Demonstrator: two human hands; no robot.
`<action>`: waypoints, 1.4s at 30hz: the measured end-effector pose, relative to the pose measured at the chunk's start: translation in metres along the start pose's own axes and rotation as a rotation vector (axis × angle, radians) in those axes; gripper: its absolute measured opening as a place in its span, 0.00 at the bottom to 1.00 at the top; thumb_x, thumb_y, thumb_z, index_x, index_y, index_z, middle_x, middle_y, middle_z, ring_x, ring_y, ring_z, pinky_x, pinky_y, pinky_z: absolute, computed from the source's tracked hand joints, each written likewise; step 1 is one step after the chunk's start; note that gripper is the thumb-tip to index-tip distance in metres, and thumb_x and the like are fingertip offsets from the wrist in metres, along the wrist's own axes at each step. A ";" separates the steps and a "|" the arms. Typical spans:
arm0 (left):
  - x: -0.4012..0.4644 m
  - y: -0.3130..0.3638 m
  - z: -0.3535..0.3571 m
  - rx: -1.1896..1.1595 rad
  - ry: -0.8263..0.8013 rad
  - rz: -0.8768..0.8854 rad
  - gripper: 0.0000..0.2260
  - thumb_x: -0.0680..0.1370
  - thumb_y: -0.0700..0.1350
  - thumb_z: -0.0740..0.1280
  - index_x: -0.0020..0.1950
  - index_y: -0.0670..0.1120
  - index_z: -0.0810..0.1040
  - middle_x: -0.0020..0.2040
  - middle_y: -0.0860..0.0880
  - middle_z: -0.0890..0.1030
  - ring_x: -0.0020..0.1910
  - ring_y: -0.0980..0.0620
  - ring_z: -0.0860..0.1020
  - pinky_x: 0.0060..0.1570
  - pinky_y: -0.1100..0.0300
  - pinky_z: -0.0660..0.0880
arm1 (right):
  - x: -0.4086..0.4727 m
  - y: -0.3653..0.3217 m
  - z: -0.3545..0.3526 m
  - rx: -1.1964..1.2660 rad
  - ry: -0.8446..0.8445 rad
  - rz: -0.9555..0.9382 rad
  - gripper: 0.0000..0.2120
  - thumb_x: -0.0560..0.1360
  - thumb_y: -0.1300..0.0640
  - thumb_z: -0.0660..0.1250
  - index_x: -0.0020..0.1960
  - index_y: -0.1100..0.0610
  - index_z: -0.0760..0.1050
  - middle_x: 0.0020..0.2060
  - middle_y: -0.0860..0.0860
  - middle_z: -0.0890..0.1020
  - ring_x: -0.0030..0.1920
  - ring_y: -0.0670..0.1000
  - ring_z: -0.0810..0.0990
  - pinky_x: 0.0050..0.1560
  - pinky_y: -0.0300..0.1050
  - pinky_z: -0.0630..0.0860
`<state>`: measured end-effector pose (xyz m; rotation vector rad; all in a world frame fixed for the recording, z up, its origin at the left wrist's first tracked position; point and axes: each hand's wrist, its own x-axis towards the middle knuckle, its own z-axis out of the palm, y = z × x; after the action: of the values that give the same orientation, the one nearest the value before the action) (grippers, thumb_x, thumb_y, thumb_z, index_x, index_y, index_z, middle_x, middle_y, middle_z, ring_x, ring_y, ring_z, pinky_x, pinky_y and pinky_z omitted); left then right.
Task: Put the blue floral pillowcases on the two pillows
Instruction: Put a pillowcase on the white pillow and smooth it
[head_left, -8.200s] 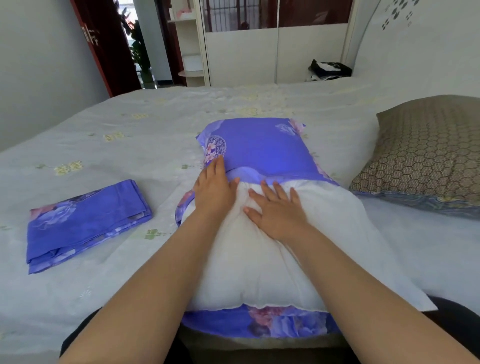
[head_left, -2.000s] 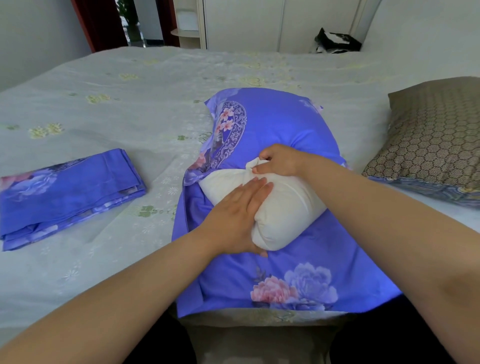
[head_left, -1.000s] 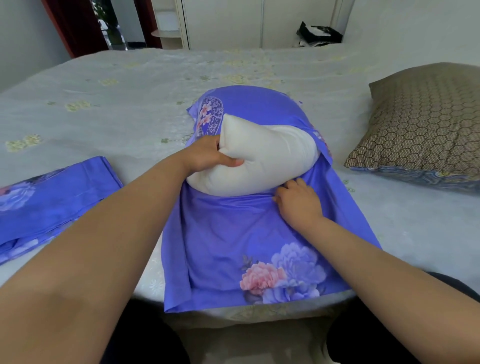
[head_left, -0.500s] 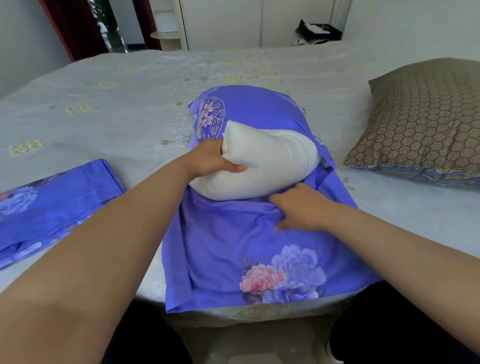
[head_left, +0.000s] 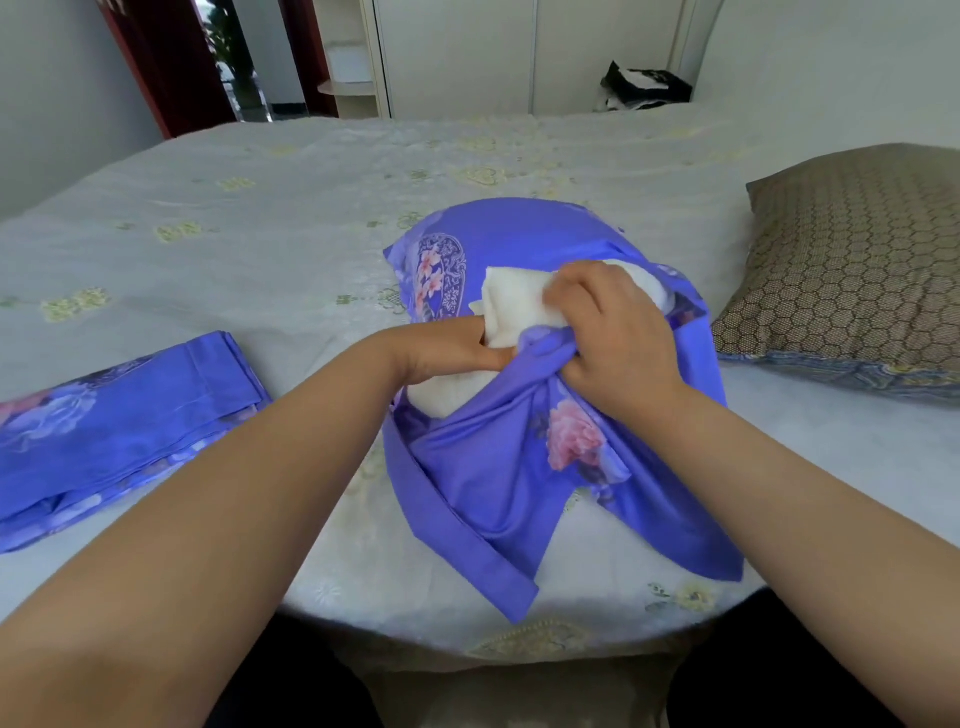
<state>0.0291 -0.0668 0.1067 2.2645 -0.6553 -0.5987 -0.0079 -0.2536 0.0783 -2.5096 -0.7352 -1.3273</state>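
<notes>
A white pillow (head_left: 511, 306) lies mid-bed, its far part inside a blue floral pillowcase (head_left: 498, 467). The near end of the pillow is bunched up and sticks out of the case's opening. My left hand (head_left: 447, 348) grips that bunched white end from the left. My right hand (head_left: 618, 338) grips a gathered fold of the pillowcase's upper layer, pulled up against the pillow. The case's loose lower part spreads toward the bed's near edge. A second blue floral pillowcase (head_left: 114, 415) lies folded at the left. A second pillow (head_left: 857, 260), in a brown honeycomb cover, lies at the right.
The bed (head_left: 260, 249) carries a pale embroidered cover. Beyond it stand white cupboard doors (head_left: 467, 52), a dark red doorway at the back left, and a black-and-white bag (head_left: 644, 88) at the far right corner.
My right hand has gathered the pillowcase's top layer and lifted it up over the pillow's near end. My left hand keeps its grip on the bunched pillow, which now shows less white.
</notes>
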 end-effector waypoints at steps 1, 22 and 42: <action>0.002 -0.003 0.002 -0.003 -0.007 -0.008 0.09 0.75 0.58 0.64 0.50 0.55 0.77 0.44 0.59 0.83 0.44 0.62 0.81 0.42 0.68 0.74 | -0.001 0.002 0.000 0.001 -0.031 -0.019 0.14 0.72 0.59 0.67 0.57 0.58 0.74 0.53 0.56 0.79 0.50 0.57 0.76 0.47 0.49 0.73; 0.003 0.017 0.042 0.053 0.365 -0.067 0.17 0.82 0.47 0.58 0.33 0.47 0.69 0.34 0.42 0.74 0.37 0.43 0.72 0.30 0.62 0.62 | 0.035 0.002 -0.004 0.088 -0.218 0.467 0.06 0.75 0.55 0.62 0.51 0.52 0.75 0.47 0.51 0.81 0.48 0.57 0.78 0.42 0.49 0.72; -0.015 -0.003 0.035 0.150 0.539 -0.162 0.15 0.80 0.48 0.62 0.34 0.46 0.71 0.42 0.43 0.78 0.46 0.43 0.77 0.39 0.59 0.64 | 0.010 0.030 -0.048 -0.026 -0.858 0.413 0.13 0.76 0.46 0.62 0.54 0.54 0.76 0.58 0.53 0.74 0.60 0.57 0.72 0.56 0.47 0.69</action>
<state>-0.0017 -0.0724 0.0852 2.4843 -0.2554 0.0044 -0.0221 -0.2951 0.1157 -2.9903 -0.2707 -0.0934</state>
